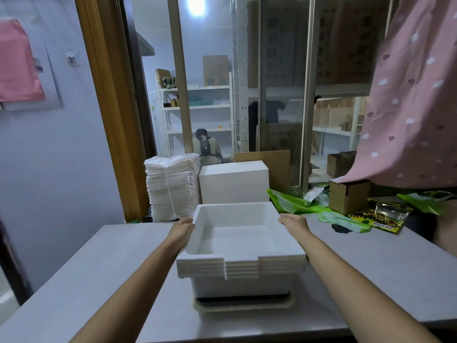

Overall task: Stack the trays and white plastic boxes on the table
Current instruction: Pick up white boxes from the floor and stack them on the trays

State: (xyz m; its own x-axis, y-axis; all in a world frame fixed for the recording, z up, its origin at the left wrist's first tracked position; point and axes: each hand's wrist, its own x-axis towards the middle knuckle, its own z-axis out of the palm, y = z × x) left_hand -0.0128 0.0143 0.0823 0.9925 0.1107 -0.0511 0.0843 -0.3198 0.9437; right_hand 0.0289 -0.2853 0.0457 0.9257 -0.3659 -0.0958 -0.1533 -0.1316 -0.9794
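Observation:
Several nested white plastic boxes (241,264) form one stack in the middle of the grey table (103,268). The stack hangs a little above a cream tray (244,305) with a dark inside that lies on the table. My left hand (181,230) grips the stack's left wall near the far corner. My right hand (295,222) grips the right wall opposite. The top box is empty.
A tall pile of white trays (171,185) stands behind the table at the left, beside a white block (233,185). Green bags (286,200), a cardboard box (348,196) and packets lie at the right. A pink curtain (410,95) hangs above them.

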